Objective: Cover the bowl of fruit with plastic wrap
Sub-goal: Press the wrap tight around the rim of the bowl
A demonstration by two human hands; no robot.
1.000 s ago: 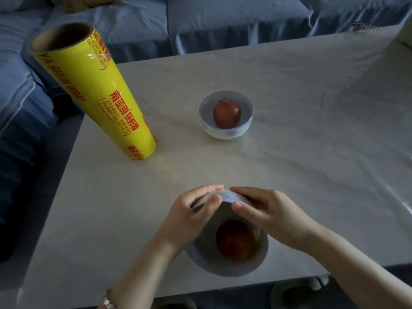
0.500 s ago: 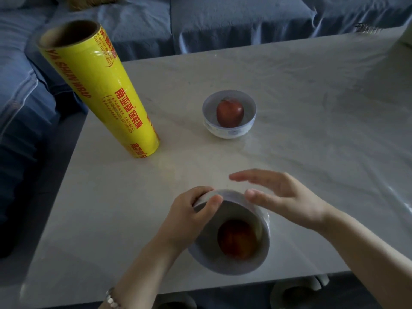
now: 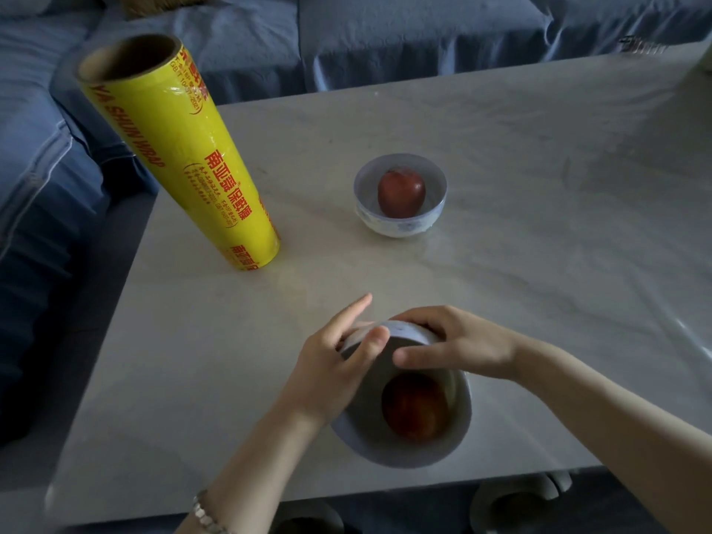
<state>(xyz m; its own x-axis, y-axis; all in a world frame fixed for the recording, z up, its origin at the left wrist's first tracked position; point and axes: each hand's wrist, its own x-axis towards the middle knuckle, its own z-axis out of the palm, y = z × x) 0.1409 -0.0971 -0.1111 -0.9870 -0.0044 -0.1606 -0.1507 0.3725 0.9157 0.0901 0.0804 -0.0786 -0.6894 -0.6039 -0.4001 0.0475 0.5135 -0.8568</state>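
Observation:
A white bowl (image 3: 458, 425) with a red apple (image 3: 416, 408) inside sits near the table's front edge, and its opening looks filmed over with clear plastic wrap. My left hand (image 3: 331, 364) grips the bowl's left far rim, index finger lifted. My right hand (image 3: 458, 343) lies over the far rim, fingers curled on it and thumb stretched across the top. A tall yellow roll of plastic wrap (image 3: 173, 148) stands upright at the table's left.
A second white bowl (image 3: 400, 221) holding a red apple (image 3: 401, 192) stands in the middle of the pale marble table (image 3: 539, 186). A blue sofa (image 3: 346, 36) runs behind and to the left of the table. A loose sheet of clear film (image 3: 655, 302) lies at the right.
My right hand, lifted off half a second ago, has come back down onto the bowl's far rim. My left hand stays on the rim, its index finger now raised.

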